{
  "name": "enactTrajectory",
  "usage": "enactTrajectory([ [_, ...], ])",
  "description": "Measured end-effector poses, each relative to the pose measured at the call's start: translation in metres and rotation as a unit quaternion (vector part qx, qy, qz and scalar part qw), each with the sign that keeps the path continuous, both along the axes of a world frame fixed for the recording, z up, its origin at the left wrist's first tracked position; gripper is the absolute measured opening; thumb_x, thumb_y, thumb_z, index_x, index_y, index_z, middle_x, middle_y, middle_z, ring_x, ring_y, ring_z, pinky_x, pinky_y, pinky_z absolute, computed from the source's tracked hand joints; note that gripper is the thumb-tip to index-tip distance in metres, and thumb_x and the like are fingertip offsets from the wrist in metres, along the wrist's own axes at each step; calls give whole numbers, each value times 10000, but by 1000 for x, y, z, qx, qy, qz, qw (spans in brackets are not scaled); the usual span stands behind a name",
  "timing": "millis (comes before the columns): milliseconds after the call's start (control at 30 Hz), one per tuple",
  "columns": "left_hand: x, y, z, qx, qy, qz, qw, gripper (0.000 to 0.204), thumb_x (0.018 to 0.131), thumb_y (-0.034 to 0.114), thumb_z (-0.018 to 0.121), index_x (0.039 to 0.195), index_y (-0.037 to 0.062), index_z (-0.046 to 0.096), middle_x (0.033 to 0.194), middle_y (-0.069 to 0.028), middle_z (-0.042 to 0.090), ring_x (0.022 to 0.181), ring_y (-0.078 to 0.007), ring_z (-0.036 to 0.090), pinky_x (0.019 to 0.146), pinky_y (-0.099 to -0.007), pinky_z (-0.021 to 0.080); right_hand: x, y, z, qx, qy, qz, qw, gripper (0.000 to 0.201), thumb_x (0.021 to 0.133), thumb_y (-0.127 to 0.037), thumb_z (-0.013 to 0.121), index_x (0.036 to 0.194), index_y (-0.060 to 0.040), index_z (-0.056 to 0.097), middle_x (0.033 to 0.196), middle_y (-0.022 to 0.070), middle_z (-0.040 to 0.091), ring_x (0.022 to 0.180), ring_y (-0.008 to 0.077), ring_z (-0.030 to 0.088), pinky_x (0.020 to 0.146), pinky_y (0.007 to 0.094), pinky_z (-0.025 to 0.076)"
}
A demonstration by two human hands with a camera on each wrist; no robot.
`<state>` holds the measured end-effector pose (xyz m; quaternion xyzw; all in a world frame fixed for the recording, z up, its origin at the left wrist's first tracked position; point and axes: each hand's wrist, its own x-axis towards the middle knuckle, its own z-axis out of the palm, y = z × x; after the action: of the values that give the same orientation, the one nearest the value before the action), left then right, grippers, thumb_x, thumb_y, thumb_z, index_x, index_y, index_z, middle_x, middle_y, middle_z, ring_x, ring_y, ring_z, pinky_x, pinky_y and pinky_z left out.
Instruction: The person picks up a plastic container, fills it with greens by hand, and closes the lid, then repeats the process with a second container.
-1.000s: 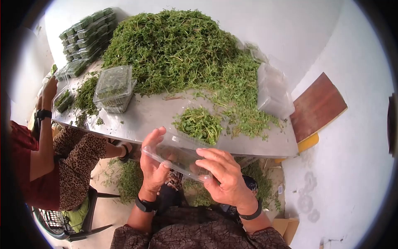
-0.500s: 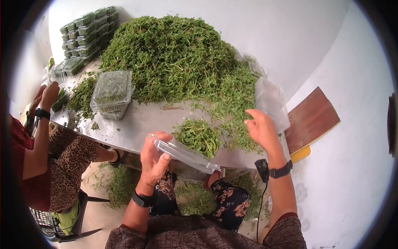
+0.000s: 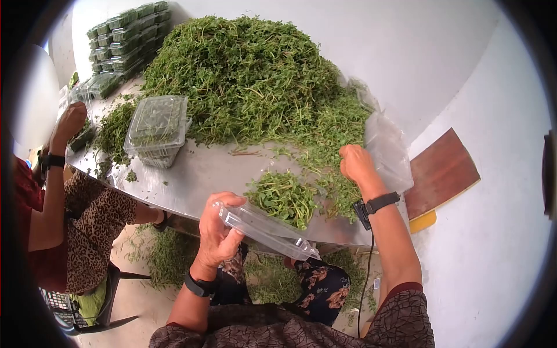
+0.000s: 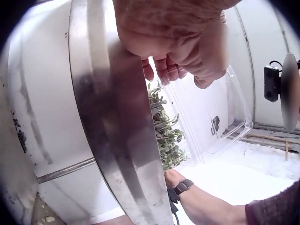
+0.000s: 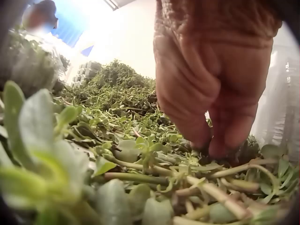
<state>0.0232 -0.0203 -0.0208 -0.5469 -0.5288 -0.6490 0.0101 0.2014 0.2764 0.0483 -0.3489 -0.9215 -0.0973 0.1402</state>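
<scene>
My left hand [image 3: 217, 235] grips one end of a clear plastic clamshell container [image 3: 264, 232], thumb at the near side and fingers behind. The container is tilted on its side over the table's front edge, and leafy greens show through its wall in the left wrist view. Just beyond it lies a small heap of leafy greens [image 3: 284, 197]. At the right end of the big pile of leafy greens [image 3: 243, 75], my right hand [image 3: 361, 165] reaches down. In the right wrist view its fingers [image 5: 236, 117] are bunched and pinch among the stems, fingertips partly hidden.
Stacked clear boxes [image 3: 155, 122] stand left of centre on the metal table [image 3: 203, 174]. Many filled boxes [image 3: 125, 43] are stacked at the back left. Clear packaging [image 3: 387, 151] stands beside my right hand. Another person's arm [image 3: 55, 168] works at the left.
My right hand has let go of the container and moved right, then down into the greens. My left hand keeps the container, which has turned onto its side.
</scene>
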Motion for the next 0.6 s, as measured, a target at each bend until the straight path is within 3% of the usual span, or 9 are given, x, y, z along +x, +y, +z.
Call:
enactTrajectory([
  [67,0,0,0,3,7,2,1000,448,734,270,630,1072,-14,550,1009,-175,551,921,-300,553,825,-359,447,-2,-1,2,-5,-12,-15,1000,56,653,5,546,675,11,597,767,220,625,755,408,618,672,462,505],
  [167,1,-2,0,-1,-15,-2,1000,446,735,266,634,1076,-11,554,1009,-175,554,928,-300,552,828,-362,447,11,7,0,-32,59,-5,998,65,646,3,550,677,16,605,743,238,613,710,429,602,652,452,506],
  [233,2,-2,0,2,-13,-4,1000,441,738,261,638,1077,-8,559,1009,-174,556,931,-300,551,830,-363,447,19,5,6,-69,175,39,981,97,673,12,559,736,21,633,664,200,615,607,347,625,550,406,499],
  [267,2,-2,0,2,-15,-4,1000,441,738,261,638,1077,-8,559,1009,-174,556,931,-300,551,830,-363,447,21,4,10,-69,174,38,982,97,673,12,559,736,21,633,664,200,615,607,347,625,550,406,499],
  [333,2,-2,0,0,-13,-2,1000,436,730,246,638,1076,-9,562,1009,-175,556,930,-303,552,834,-365,446,23,-9,29,-317,283,-49,904,130,740,4,578,846,31,647,664,117,626,536,201,620,447,314,466],
  [367,2,-2,0,1,-14,-2,1000,436,730,246,638,1076,-9,562,1009,-175,556,930,-303,552,834,-365,446,25,-12,34,-316,282,-49,905,130,740,4,578,846,31,647,664,117,626,536,201,620,447,314,466],
  [433,3,-2,0,-1,-12,0,1000,436,717,226,639,1077,-9,562,1010,-176,556,933,-305,550,843,-369,442,29,-17,40,-386,334,-36,859,161,800,-10,578,941,52,625,699,58,609,540,108,602,401,230,433],
  [600,5,-2,0,-3,-17,2,1000,429,709,200,633,1073,-14,557,1011,-171,561,935,-313,546,847,-375,438,33,-35,51,-437,349,15,829,180,814,1,568,973,78,600,719,66,608,540,116,604,415,205,448],
])
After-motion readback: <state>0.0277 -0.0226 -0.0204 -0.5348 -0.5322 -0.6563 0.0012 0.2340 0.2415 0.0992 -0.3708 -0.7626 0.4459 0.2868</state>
